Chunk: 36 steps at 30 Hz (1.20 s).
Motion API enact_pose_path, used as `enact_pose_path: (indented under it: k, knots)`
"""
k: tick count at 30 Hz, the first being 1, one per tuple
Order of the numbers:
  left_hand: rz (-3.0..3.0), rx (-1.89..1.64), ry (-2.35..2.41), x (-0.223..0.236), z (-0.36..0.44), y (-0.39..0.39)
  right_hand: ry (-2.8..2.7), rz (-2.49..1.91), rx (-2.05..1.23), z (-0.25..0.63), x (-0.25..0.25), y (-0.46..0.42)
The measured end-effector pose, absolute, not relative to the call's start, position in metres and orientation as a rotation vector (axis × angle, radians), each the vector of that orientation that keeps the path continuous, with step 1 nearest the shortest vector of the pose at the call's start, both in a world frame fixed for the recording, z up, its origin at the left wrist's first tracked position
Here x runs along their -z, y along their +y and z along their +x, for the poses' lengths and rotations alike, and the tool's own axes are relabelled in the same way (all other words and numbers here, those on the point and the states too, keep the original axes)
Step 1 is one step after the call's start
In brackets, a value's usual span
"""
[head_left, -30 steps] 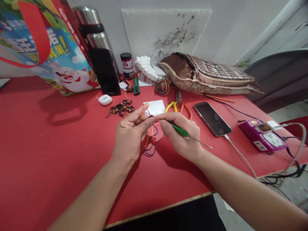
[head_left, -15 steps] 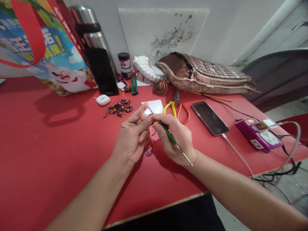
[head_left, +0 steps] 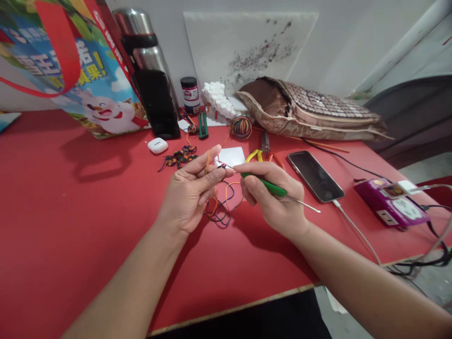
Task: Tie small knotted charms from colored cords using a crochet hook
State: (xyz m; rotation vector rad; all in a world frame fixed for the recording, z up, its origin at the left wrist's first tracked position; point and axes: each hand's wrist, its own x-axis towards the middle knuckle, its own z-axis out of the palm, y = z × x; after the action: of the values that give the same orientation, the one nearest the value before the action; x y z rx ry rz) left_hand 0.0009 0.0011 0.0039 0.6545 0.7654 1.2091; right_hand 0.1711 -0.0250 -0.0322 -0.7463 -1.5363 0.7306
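In my right hand (head_left: 277,195) is a crochet hook (head_left: 271,187) with a green grip, its rear metal end slanting down to the right. The hook's tip meets a small dark piece of crochet work (head_left: 222,166) pinched between the thumb and fingers of my left hand (head_left: 192,190). An orange strand of yarn (head_left: 208,160) runs over the left fingers. Loose yarn ends (head_left: 226,219) in orange and dark blue hang below the hands onto the red table (head_left: 106,235). Behind the hands lies a ball of multicoloured yarn (head_left: 240,127).
A crocheted multicoloured piece (head_left: 181,156) and a white earphone case (head_left: 157,145) lie left. Pliers (head_left: 264,143), a charging phone (head_left: 315,175) and a purple power strip (head_left: 391,202) are right. Behind stand a bag (head_left: 102,89), a flask (head_left: 144,47), a jar (head_left: 190,95) and a cushion (head_left: 310,108).
My right hand has moved right, away from the left, and the hook now lies flatter with its tip at the work. The left hand still pinches the piece. The view has shifted slightly.
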Motion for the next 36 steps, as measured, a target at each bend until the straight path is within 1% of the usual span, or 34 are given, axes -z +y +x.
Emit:
enact_pose_path:
  k: [8,16,19,21,25,28,32,36]
  knots:
    - [0.703,-1.158,0.752,-0.005,-0.007,0.004,-1.392,-0.659,-0.878,0.173,0.02,-0.02]
    - [0.775,-1.15,0.76,-0.004,-0.008,0.005,-1.375,-0.643,-0.918,0.174,0.019,-0.019]
    - [0.787,-1.207,0.81,-0.004,-0.003,0.002,-1.449,-0.672,-0.852,0.175,0.018,-0.021]
    - [0.813,-1.252,0.827,-0.003,0.002,-0.002,-1.532,-0.736,-0.74,0.174,0.019,-0.022]
    - [0.799,-1.313,0.848,-0.001,0.011,-0.008,-1.717,-0.903,-0.353,0.166,0.024,-0.028]
    - [0.689,-1.249,0.807,-0.001,0.014,-0.01,-1.778,-0.891,-0.118,0.161,0.029,-0.03]
    - [0.588,-1.126,0.721,-0.005,0.009,-0.007,-1.816,-0.789,-0.089,0.162,0.03,-0.029]
    - [0.628,-1.086,0.693,-0.01,-0.002,-0.003,-1.778,-0.657,-0.258,0.167,0.026,-0.026]
